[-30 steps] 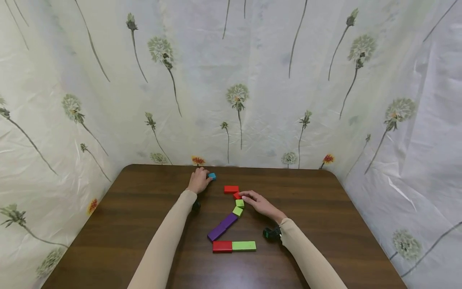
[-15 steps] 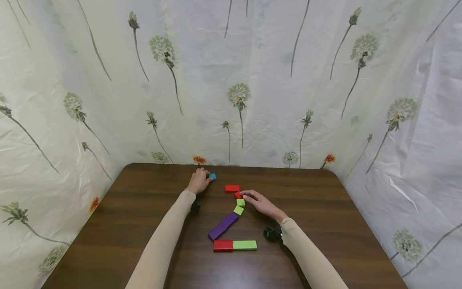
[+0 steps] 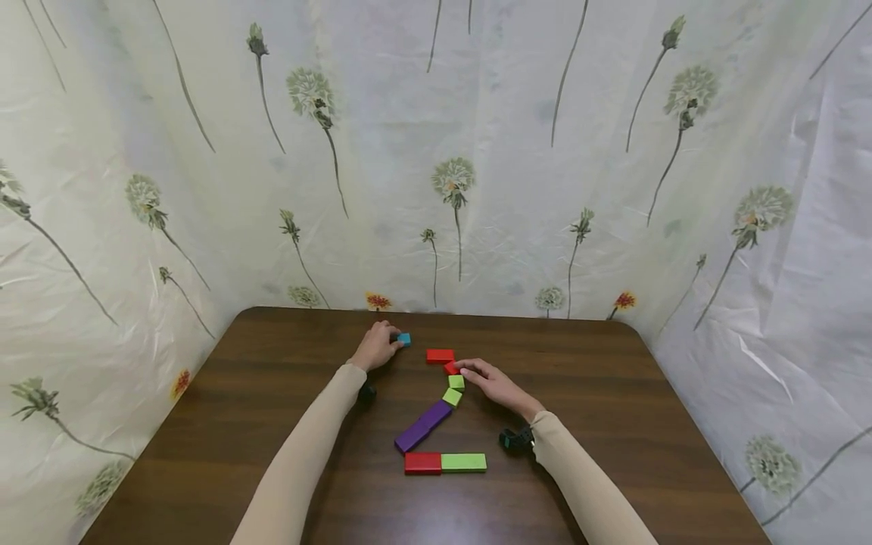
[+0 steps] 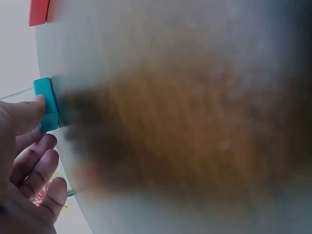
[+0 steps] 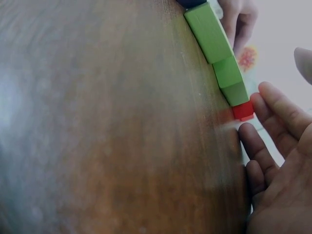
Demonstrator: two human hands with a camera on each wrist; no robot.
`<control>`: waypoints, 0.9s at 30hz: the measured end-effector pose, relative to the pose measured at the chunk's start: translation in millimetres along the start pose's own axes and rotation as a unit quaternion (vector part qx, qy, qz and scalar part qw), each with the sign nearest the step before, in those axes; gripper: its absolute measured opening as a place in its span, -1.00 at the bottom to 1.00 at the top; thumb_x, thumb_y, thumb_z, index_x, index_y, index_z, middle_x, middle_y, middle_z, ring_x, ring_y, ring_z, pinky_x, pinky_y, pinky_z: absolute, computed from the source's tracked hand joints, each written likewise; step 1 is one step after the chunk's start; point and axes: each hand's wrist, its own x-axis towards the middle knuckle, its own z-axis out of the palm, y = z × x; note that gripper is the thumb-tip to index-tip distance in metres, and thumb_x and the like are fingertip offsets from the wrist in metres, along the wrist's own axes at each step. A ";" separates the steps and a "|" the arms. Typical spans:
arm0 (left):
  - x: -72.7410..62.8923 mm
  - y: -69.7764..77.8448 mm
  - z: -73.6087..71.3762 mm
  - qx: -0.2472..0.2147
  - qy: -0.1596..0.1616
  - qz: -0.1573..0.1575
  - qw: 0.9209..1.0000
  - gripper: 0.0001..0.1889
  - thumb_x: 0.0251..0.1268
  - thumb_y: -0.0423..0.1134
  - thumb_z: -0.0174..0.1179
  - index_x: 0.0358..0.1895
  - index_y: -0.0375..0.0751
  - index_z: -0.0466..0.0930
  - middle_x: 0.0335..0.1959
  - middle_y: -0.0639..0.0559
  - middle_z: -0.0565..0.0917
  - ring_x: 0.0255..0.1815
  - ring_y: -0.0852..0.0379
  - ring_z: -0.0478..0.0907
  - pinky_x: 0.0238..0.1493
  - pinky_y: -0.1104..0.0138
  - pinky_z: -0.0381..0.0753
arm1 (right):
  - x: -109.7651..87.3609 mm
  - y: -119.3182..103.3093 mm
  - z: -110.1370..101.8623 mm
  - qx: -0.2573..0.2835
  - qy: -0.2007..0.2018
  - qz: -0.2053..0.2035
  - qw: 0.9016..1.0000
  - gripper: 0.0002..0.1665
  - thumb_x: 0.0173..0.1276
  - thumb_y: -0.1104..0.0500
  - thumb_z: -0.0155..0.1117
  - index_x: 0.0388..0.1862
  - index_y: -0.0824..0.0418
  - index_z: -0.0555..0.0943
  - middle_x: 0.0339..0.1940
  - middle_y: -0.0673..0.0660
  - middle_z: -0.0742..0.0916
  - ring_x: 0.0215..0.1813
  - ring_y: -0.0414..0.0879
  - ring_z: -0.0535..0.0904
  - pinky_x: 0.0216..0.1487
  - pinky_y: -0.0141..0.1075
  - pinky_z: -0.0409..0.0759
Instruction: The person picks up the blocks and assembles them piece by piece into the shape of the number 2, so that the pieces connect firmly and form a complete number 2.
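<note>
My left hand (image 3: 377, 347) is at the far side of the table, pinching a small blue block (image 3: 405, 340) between thumb and fingers. In the left wrist view the thumb lies along the top of the blue block (image 4: 45, 97), and the other fingers curl below it. My right hand (image 3: 497, 386) rests beside a small red block (image 3: 451, 369), fingers loosely extended. The right wrist view has its fingertips right at the red block (image 5: 243, 111), the thumb well apart. Beyond the red block lies a longer red block (image 3: 440, 356); nearer are two light green blocks (image 3: 456, 383).
Two purple blocks (image 3: 424, 426) run diagonally towards the front from the green ones. At their near end, a red block (image 3: 422, 463) and a long green block (image 3: 464, 462) lie end to end. A flower-printed cloth (image 3: 381, 189) hangs round the wooden table (image 3: 599, 393).
My left hand has drawn the blue block slightly towards me from the far edge. The right hand has stayed beside the small red block. The head view has shifted a little.
</note>
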 end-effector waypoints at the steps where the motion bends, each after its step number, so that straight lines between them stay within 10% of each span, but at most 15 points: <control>1: -0.8 0.1 0.2 -0.002 0.000 0.003 1.000 -0.67 0.36 -0.17 0.19 0.09 -0.26 0.61 0.04 -0.14 0.57 0.12 -0.10 0.42 0.18 0.00 0.40 | 0.0 0.4 0.1 -0.001 0.001 -0.001 1.000 -0.52 0.48 -0.21 -0.01 0.26 -0.08 0.49 0.30 0.00 0.51 0.43 0.01 0.31 0.39 0.04 0.25; 27: -19.7 7.7 5.9 -0.019 -0.019 0.066 0.997 -0.67 0.33 -0.12 0.22 0.05 -0.21 0.65 -0.03 -0.06 0.60 0.10 -0.05 0.43 0.19 0.06 0.38 | 0.5 3.3 -0.8 0.004 -0.002 -0.003 1.000 -0.52 0.46 -0.24 -0.01 0.24 -0.12 0.50 0.30 0.00 0.50 0.42 0.02 0.31 0.39 0.05 0.24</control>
